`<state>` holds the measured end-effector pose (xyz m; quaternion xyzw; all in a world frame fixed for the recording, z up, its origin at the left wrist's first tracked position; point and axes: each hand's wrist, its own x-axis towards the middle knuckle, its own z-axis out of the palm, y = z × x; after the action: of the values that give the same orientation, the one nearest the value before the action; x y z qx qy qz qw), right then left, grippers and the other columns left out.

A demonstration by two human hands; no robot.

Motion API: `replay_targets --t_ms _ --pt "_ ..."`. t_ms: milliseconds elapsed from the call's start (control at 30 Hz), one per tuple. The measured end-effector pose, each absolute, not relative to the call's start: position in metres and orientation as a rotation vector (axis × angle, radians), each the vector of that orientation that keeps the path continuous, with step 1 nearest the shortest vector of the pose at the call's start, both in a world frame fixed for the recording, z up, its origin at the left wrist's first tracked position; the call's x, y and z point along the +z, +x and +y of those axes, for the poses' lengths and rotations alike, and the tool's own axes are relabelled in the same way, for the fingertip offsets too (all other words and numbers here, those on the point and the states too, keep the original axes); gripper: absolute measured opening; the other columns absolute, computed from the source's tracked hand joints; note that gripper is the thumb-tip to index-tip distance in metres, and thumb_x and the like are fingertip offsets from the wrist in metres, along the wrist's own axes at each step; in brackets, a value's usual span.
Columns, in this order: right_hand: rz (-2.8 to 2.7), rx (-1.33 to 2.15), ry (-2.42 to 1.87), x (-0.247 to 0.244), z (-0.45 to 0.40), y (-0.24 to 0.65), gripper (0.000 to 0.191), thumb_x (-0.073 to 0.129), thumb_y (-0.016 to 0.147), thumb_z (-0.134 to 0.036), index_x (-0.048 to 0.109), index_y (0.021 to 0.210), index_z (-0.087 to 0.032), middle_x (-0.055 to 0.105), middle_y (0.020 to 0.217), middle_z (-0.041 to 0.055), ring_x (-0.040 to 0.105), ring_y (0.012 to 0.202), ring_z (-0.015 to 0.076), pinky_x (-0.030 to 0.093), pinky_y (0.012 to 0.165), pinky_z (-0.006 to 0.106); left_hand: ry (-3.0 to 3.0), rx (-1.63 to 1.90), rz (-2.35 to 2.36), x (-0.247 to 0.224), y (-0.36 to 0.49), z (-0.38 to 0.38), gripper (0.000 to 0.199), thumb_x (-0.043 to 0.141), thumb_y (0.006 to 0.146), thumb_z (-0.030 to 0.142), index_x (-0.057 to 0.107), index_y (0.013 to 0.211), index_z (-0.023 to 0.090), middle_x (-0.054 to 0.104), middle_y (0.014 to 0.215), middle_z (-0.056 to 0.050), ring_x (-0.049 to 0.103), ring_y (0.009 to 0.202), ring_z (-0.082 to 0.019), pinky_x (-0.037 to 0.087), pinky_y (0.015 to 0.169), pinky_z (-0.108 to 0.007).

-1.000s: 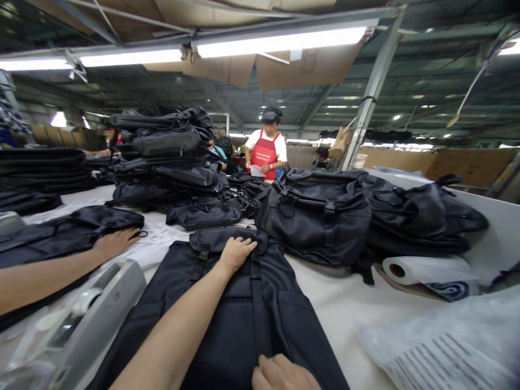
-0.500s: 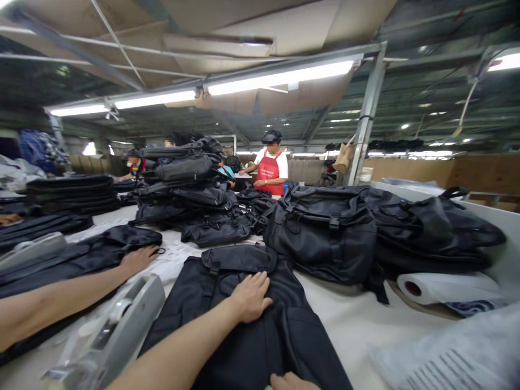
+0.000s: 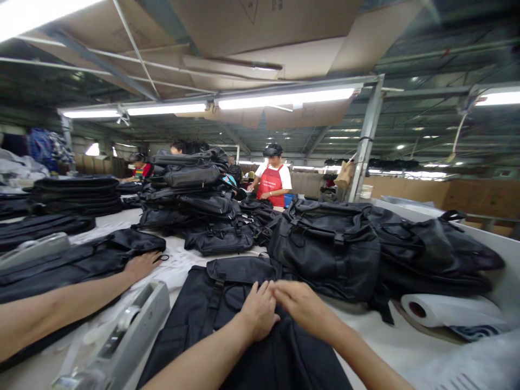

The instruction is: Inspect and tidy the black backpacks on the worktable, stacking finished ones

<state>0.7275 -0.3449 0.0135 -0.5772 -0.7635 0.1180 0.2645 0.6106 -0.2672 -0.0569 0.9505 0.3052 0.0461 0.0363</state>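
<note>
A black backpack (image 3: pixel 195 319) lies on the table in front of me, its top flap (image 3: pixel 239 269) pointing away. My left hand (image 3: pixel 260 314) rests on the front of it just below the flap, fingers stretched out and thumb apart. Coming from the right, my right hand (image 3: pixel 306 309) meets the left fingertips at the flap's lower edge. Its fingers are bent downward and close together; whatever lies under them is hidden. A buckle strap (image 3: pixel 214 298) hangs from the flap's left side.
At left, another person's hand (image 3: pixel 142 265) lies on a second black bag (image 3: pixel 93 252). A grey tape dispenser (image 3: pixel 134 325) stands beside my bag. Stacked bags (image 3: pixel 190 203) and a full backpack (image 3: pixel 325 249) lie beyond. A white roll (image 3: pixel 450 310) is at right.
My right hand has moved up from the bag's lower part to the left fingertips. The left hand stays near the same place on the bag. The view has tilted up slightly.
</note>
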Motion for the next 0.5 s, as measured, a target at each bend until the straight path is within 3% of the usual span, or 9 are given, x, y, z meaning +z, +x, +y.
replay_targets --t_ms 67,133,167,233,333,400,500 --pt "-1.924 0.351 -1.69 0.015 -0.315 0.725 0.051 0.028 0.093 -0.036 0.051 0.132 -0.012 0.051 0.139 0.0138 0.045 0.129 0.0217 0.031 0.109 0.035 2.885 -0.007 0.829 -0.035 0.594 -0.286 0.067 0.045 0.088 0.044 0.035 0.141 0.004 0.024 0.153 -0.022 0.021 0.142 -0.035 0.024 0.114 -0.053" --pt "-1.974 0.471 -1.833 -0.009 -0.296 0.722 0.065 0.027 0.093 -0.045 0.026 0.145 -0.005 0.024 0.153 0.0169 0.021 0.142 0.0253 0.019 0.115 0.043 2.806 -0.104 0.753 -0.012 0.565 -0.306 0.056 0.044 0.088 0.039 0.048 0.133 0.007 0.039 0.146 -0.022 0.037 0.135 -0.034 0.034 0.109 -0.05" --pt "-2.042 0.524 -1.902 -0.025 -0.291 0.721 0.071 0.031 0.092 -0.05 0.022 0.147 -0.006 0.017 0.155 0.0169 0.015 0.144 0.0281 0.016 0.115 0.047 2.773 -0.078 0.784 -0.002 0.546 -0.317 0.049 0.041 0.089 0.036 0.054 0.127 0.008 0.047 0.14 -0.021 0.045 0.13 -0.032 0.039 0.107 -0.047" --pt "-2.163 0.453 -1.959 -0.054 -0.288 0.718 0.08 0.04 0.086 -0.058 0.023 0.147 -0.009 0.008 0.157 0.0149 0.009 0.144 0.0336 0.013 0.115 0.054 2.702 0.066 0.955 0.01 0.502 -0.336 0.047 0.042 0.089 0.034 0.054 0.128 0.012 0.047 0.142 -0.018 0.043 0.132 -0.029 0.036 0.11 -0.044" --pt "-2.29 0.301 -1.983 -0.059 -0.286 0.711 0.08 0.056 0.078 -0.057 0.039 0.141 -0.01 0.02 0.154 0.0181 0.013 0.141 0.0416 0.007 0.112 0.063 2.529 0.14 1.176 0.001 0.44 -0.359 0.045 0.045 0.089 0.037 0.052 0.132 0.025 0.047 0.144 -0.008 0.043 0.132 -0.024 0.034 0.112 -0.04" --pt "-2.316 0.187 -1.859 -0.041 -0.28 0.699 0.065 0.064 0.075 -0.04 0.052 0.132 -0.009 0.034 0.148 0.0215 0.022 0.139 0.0432 0.011 0.111 0.063 2.455 0.243 1.258 -0.018 0.41 -0.369 0.039 0.041 0.091 0.037 0.055 0.127 0.032 0.053 0.139 0.0 0.048 0.128 -0.021 0.037 0.11 -0.036" --pt "-2.258 0.147 -1.607 -0.021 -0.262 0.668 0.048 0.046 0.087 -0.025 0.051 0.133 -0.012 0.042 0.145 0.0166 0.038 0.135 0.0289 0.027 0.112 0.045 2.451 0.353 1.294 -0.051 0.391 -0.377 0.035 0.033 0.093 0.035 0.064 0.11 0.033 0.06 0.131 0.003 0.054 0.121 -0.019 0.041 0.107 -0.032"
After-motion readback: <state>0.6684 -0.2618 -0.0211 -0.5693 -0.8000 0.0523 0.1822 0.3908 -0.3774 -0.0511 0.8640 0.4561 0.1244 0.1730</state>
